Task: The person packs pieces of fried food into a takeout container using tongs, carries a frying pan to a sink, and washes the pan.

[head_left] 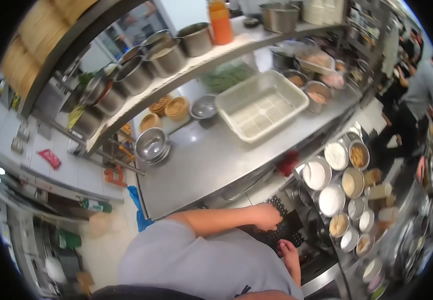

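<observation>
My left hand [267, 216] reaches across in front of my body with its fingers curled closed. Whatever is inside them, if anything, is hidden. My right hand [288, 247] is just below it, fingers bent in toward the thumb, and I cannot make out anything held there. The two hands are apart. Behind and beside them shows a dark surface with pale dots [276, 202], with a plain black patch [289, 224] near my left fingertips. I cannot tell whether either hand touches it.
Ahead, a steel counter [201, 167] holds a large white plastic tub [251, 137], stacked metal bowls [152, 146] and bamboo steamers [177, 108]. Above is a shelf with metal pots [166, 56] and an orange bottle [220, 22]. Ingredient bowls [331, 200] crowd the right. A person [421, 90] stands far right.
</observation>
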`<state>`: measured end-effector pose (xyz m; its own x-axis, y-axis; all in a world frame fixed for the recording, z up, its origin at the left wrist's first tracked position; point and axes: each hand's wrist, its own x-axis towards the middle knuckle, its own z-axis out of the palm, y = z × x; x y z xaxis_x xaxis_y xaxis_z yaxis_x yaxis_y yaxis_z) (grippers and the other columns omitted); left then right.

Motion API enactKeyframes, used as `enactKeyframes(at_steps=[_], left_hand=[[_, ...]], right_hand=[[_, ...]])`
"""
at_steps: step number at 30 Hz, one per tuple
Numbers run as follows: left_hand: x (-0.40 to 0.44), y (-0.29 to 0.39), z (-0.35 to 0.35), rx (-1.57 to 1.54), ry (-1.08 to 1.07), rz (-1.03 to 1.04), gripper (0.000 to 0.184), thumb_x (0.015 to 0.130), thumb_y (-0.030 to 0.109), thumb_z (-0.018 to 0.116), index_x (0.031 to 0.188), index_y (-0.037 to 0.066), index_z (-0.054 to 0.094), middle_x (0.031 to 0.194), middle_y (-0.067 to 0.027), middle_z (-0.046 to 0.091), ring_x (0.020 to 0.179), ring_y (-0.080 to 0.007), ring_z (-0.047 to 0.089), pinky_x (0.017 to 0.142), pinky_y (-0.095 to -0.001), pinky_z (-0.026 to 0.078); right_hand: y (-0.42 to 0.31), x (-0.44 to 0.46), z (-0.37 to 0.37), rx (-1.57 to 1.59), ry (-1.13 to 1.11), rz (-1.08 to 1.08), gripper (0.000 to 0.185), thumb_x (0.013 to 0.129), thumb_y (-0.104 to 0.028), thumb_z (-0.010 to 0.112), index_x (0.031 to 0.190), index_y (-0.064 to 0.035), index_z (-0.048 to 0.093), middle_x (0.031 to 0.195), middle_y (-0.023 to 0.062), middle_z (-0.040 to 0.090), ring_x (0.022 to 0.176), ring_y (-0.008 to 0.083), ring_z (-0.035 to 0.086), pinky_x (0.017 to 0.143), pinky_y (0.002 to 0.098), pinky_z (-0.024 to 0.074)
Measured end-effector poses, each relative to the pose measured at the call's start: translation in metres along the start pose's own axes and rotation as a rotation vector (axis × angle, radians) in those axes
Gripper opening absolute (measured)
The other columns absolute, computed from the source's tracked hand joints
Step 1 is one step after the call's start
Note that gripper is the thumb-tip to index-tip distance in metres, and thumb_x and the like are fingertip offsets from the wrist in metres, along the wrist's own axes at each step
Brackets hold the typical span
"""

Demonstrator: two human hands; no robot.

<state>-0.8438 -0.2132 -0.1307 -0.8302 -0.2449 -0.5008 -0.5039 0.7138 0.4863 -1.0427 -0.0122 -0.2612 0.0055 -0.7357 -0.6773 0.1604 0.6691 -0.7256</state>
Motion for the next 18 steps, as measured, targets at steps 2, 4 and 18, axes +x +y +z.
enactKeyframes(at_steps=[2,4,18], left_hand=[[-0.009,0.002,-0.031,0.052,0.140,-0.071,0.038,0.091,0.035,0.060,0.105,0.000,0.063,0.097,-0.0185,0.068,0.098,-0.0383,0.065,0.083,-0.0485,0.051],[-0.028,0.006,-0.058,-0.039,0.160,-0.069,0.037,0.091,0.035,0.060,0.104,0.001,0.064,0.097,-0.0185,0.068,0.098,-0.0384,0.064,0.083,-0.0486,0.051],[0.014,-0.069,-0.003,-0.008,-0.255,0.030,0.040,0.092,0.035,0.059,0.110,0.001,0.068,0.108,-0.0205,0.068,0.106,-0.0373,0.064,0.088,-0.0477,0.051]], right_hand=[[-0.010,0.004,0.000,-0.002,-0.032,0.043,0.029,0.097,-0.021,0.061,0.120,-0.0046,0.063,0.100,0.0012,0.067,0.089,0.0102,0.061,0.075,0.0259,0.0492],[-0.027,0.004,0.005,0.008,-0.015,0.082,0.022,0.097,-0.019,0.061,0.113,-0.0043,0.065,0.096,-0.0001,0.066,0.083,0.0099,0.060,0.072,0.0252,0.0487],[-0.043,0.005,-0.008,-0.250,0.240,0.014,0.025,0.094,-0.025,0.064,0.106,-0.0047,0.072,0.095,0.0062,0.072,0.089,0.0141,0.064,0.083,0.0310,0.0501]])
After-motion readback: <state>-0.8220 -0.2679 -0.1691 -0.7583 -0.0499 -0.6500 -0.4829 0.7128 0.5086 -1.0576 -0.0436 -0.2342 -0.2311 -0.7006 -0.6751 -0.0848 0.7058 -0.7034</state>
